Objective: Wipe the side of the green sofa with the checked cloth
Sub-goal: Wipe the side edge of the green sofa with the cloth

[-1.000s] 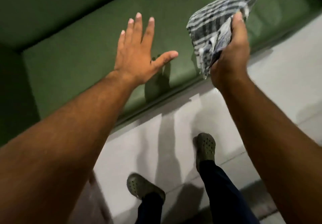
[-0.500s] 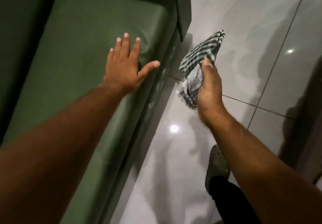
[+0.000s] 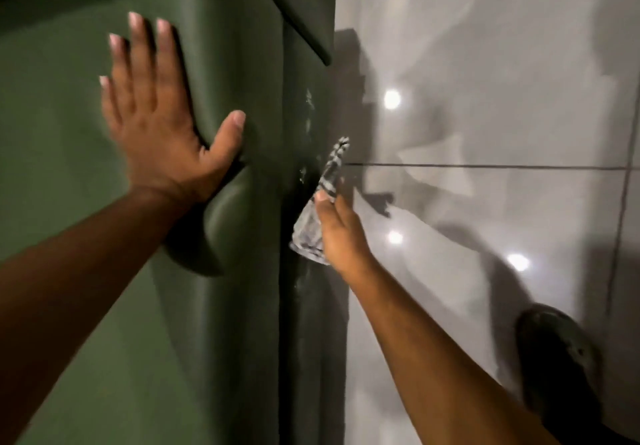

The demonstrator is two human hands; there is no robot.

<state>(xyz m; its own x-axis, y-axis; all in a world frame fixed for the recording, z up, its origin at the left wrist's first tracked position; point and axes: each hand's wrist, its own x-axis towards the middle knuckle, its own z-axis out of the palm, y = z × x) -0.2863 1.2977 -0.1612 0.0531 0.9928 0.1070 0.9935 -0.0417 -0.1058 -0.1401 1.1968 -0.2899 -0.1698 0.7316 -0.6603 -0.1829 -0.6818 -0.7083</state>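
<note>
My left hand (image 3: 162, 125) lies flat on the one dark green padded sofa (image 3: 69, 271), fingers (image 3: 138, 49) spread apart, palm denting the cushion edge. My right hand (image 3: 341, 233), at 4 o'clock from the left, has its fingers clamped on the one black-and-white checked cloth (image 3: 327, 181), held against the sofa's dark side panel. One dark clog (image 3: 561, 358) stands at 4 o'clock on the glossy grey tiled floor (image 3: 502, 63), which reflects three light spots.
</note>
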